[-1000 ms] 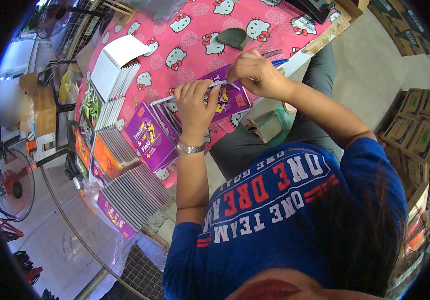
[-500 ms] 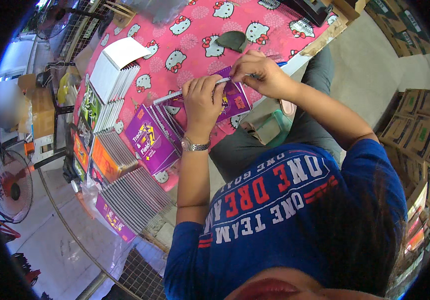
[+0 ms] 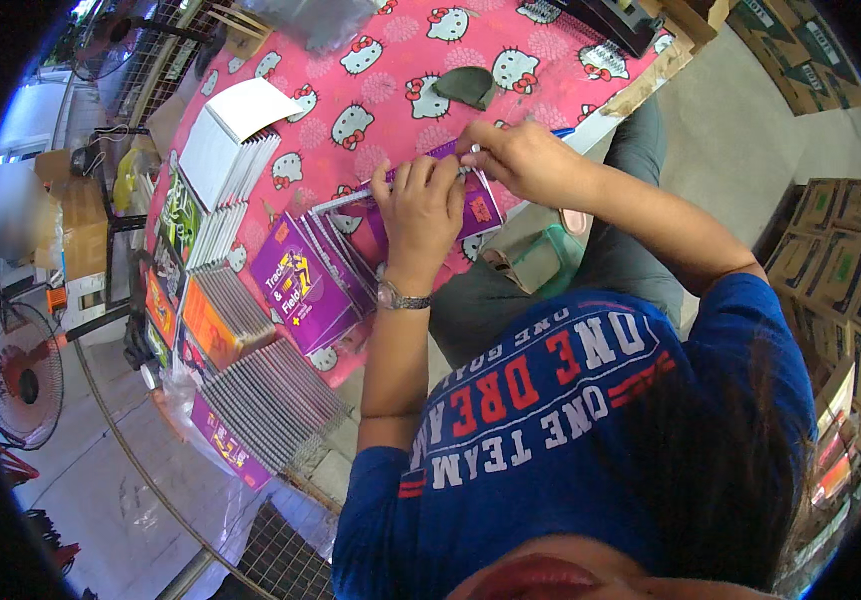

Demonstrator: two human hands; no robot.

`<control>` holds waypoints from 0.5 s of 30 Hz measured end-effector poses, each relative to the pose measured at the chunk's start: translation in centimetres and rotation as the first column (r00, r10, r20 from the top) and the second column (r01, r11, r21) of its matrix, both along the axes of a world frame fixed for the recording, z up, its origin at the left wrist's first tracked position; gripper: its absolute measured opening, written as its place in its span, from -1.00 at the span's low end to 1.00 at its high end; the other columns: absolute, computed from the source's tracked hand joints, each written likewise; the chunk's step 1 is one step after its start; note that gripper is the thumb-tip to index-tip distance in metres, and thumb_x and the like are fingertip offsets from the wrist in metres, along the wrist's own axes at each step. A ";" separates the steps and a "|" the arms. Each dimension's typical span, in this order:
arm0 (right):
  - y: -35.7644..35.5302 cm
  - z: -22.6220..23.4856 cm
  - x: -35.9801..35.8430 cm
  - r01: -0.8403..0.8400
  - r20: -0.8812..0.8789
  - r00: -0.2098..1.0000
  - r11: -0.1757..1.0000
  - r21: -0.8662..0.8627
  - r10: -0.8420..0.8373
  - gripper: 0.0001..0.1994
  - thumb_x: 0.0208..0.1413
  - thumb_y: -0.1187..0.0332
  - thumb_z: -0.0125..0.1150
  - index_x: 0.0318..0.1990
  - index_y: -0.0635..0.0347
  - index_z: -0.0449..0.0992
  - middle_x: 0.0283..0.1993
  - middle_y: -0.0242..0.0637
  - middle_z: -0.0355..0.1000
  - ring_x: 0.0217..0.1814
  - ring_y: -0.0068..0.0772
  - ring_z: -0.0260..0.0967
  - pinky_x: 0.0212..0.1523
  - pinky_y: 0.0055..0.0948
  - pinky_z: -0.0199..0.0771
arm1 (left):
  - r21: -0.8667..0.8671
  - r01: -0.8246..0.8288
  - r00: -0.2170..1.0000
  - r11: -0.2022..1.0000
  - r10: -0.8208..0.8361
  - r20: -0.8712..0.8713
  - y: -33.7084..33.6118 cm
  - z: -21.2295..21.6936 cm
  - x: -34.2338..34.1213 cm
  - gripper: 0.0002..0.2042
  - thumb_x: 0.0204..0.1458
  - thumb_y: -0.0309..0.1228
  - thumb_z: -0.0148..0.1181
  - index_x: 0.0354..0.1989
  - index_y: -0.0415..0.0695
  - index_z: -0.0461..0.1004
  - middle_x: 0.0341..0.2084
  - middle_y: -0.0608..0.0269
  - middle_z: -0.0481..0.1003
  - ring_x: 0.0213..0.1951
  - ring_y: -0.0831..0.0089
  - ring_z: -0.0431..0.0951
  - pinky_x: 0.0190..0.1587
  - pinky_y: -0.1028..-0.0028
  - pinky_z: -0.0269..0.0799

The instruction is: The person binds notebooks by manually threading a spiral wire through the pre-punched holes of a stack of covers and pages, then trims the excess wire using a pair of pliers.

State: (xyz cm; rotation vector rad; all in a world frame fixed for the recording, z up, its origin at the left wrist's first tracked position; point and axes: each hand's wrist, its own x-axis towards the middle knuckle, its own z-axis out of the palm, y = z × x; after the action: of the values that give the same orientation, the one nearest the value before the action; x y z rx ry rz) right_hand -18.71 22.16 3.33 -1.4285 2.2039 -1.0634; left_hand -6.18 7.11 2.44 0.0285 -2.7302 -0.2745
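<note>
A purple notebook (image 3: 482,207) lies at the table's near edge, partly hidden under my hands. Along its far side runs a pale spiral-bound edge. My left hand (image 3: 420,205), with a metal watch on its wrist, is closed over the notebook and its bound edge. At the right end of that edge, my right hand (image 3: 525,160) pinches the binding between thumb and fingers; the exact grip is too small to make out. Left of my left hand, several purple booklets (image 3: 300,280) lie fanned out. A dark green curved piece (image 3: 465,87) rests beyond my hands.
Along the table's left side stand white-paged notebooks (image 3: 220,160), orange-covered books (image 3: 215,320) and a spiral-bound stack (image 3: 275,405). A blue pen (image 3: 563,132) lies beside my right hand. Loose coils (image 3: 600,60) and a black device (image 3: 620,25) occupy the far right corner. Cartons (image 3: 830,240) are piled at right.
My left hand has shifted slightly right and nearer along the notebook, toward my right hand. My right hand has lowered, its fingers now pinching at the bound edge.
</note>
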 end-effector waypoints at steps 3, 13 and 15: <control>0.1 0.5 0.2 -0.059 -0.077 0.995 0.998 -0.007 0.059 -0.71 0.12 0.35 0.20 -0.04 0.19 0.32 -0.41 -0.02 0.39 -0.37 0.07 0.43 -0.36 -0.14 0.41 | -0.002 -0.009 1.000 1.000 0.009 0.024 0.0 0.1 0.3 -0.81 0.03 -0.35 0.17 -0.18 -0.08 0.45 -0.30 0.24 0.49 -0.19 0.27 0.47 0.14 0.15 0.09; -6.7 -10.0 -15.2 -0.447 -0.462 0.740 0.870 0.208 0.490 -0.67 -0.24 0.38 0.25 -0.19 0.09 0.47 0.21 -0.03 0.28 0.17 -0.03 0.29 0.08 -0.10 0.36 | 0.151 0.062 0.995 0.987 -0.073 0.071 -1.0 -0.6 1.3 -0.76 0.08 -0.17 0.17 -0.20 -0.04 0.45 -0.22 0.26 0.50 -0.02 0.24 0.43 0.24 0.02 -0.03; -7.1 -10.2 -14.4 -0.422 -0.454 0.732 0.861 0.284 0.508 -0.56 -0.27 0.26 0.31 -0.11 0.05 0.48 0.28 -0.05 0.17 0.19 0.02 0.26 0.12 -0.09 0.34 | 0.023 -0.062 0.995 0.998 0.060 0.080 -0.6 -0.2 2.0 -0.73 0.05 -0.14 0.19 -0.21 -0.04 0.45 -0.14 0.27 0.48 0.08 0.18 0.35 0.25 -0.05 -0.08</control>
State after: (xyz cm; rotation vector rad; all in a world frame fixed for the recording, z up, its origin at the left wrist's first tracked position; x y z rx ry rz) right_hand -33.13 15.10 -6.83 -2.2297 1.9807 -0.3315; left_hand -4.16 6.47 2.19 0.1326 -2.7989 -0.2970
